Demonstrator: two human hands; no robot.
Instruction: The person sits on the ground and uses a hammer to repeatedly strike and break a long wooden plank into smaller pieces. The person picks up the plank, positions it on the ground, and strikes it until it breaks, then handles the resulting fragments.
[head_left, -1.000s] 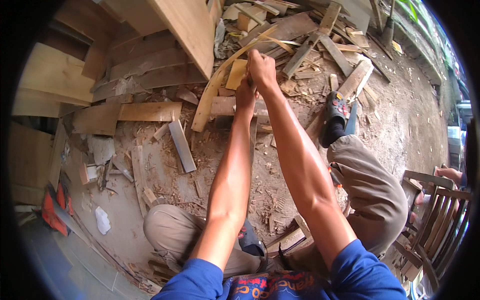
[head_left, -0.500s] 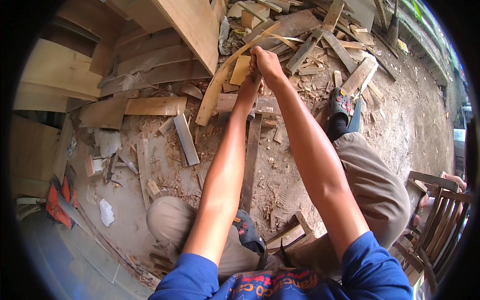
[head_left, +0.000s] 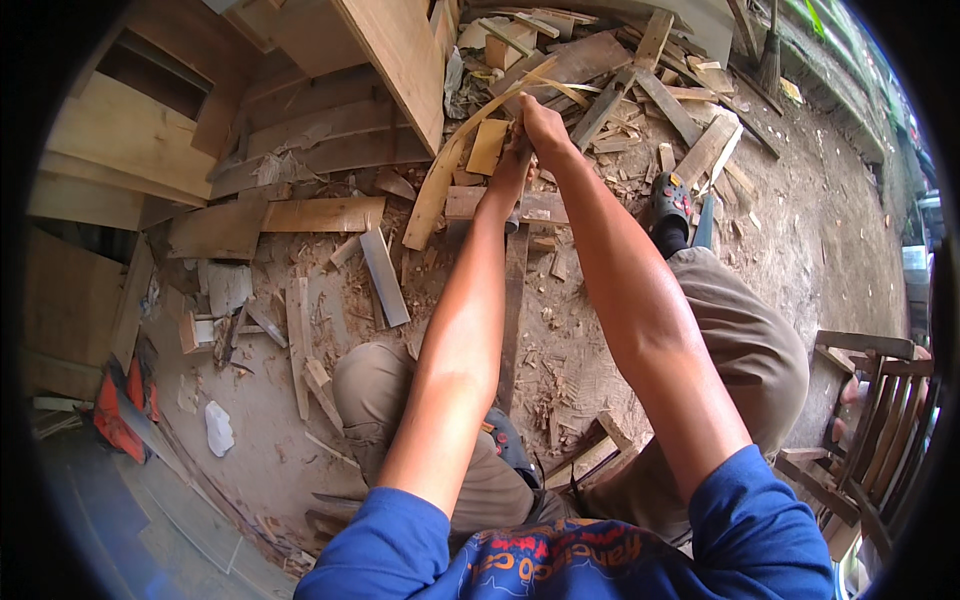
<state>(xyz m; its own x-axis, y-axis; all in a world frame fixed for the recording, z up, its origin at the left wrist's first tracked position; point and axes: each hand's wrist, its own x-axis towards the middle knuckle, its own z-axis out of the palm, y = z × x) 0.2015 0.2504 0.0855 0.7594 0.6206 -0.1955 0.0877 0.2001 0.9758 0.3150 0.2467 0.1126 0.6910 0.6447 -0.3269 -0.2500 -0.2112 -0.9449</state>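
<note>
With both arms stretched forward, I grip a dark, narrow tool [head_left: 513, 218] whose grey end shows below my left hand. Its kind is hard to make out, as my fingers and forearm cover most of it. My right hand [head_left: 540, 122] is closed at the far end, and my left hand [head_left: 512, 172] is closed just nearer to me. Under the tool lies a short wooden crosspiece [head_left: 545, 207], with a long dark board [head_left: 515, 290] running from it toward me. A curved pale wood strip [head_left: 430, 200] and a yellowish wood piece [head_left: 487, 146] lie left of my hands.
Scrap boards [head_left: 640, 95] are heaped beyond my hands. A wooden cabinet [head_left: 395, 70] rises at the far left. Shavings and offcuts litter the ground. A slatted wooden chair [head_left: 880, 410] stands at right, and a white scrap [head_left: 218, 428] lies at left. My shod foot [head_left: 672, 200] is at right.
The view has shifted slightly, and the surroundings sit a little farther right on the left side. My left knee has moved inward. Both hands keep their grip on the tool.
</note>
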